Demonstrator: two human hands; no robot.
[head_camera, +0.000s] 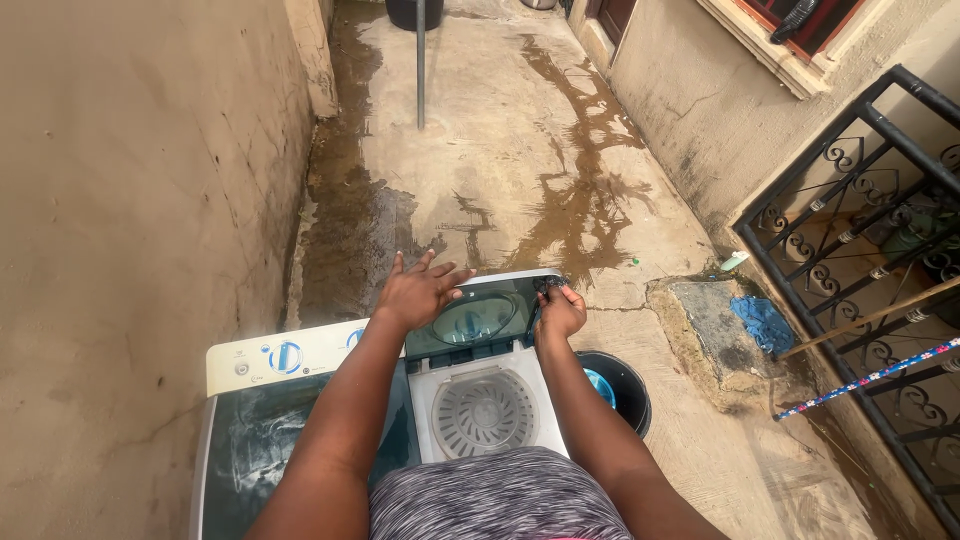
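Dark tinted plastic forms the raised lid (480, 318) of the twin-tub washing machine (300, 400), over the spinner compartment at the machine's right end. I am pressing my left hand (420, 290) flat on the lid's upper left edge, fingers spread wide, its grip closing on nothing. My right hand (560, 310) is pinching the lid's upper right corner, its grip closed on that edge. Below the lid, the white perforated spinner cover (484, 412) is lying exposed. A dark bucket (618, 388) is standing just beside the machine on the wet concrete floor (520, 150).
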